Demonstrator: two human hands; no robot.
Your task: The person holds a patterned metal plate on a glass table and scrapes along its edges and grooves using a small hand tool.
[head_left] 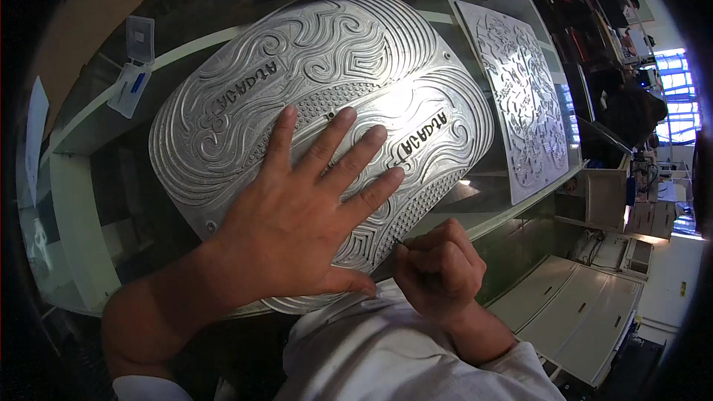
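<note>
pressing flat, left hand (pixel 297 208) steadies engraved metal plate (pixel 223 104); right hand (pixel 438 267) pinches thin tool (pixel 399 240).

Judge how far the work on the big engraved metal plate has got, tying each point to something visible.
Looks done: the metal plate already bears deep carved swirls and ridges over nearly its whole face. In hand: the left hand lies flat on it, while the right hand pinches a thin pointed tool at the near edge. What remains cannot be told; no bare patch shows.

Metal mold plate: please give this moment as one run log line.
left hand flat on metal mold plate | right hand pinches thin tool at plate edge | second plate beside
</note>
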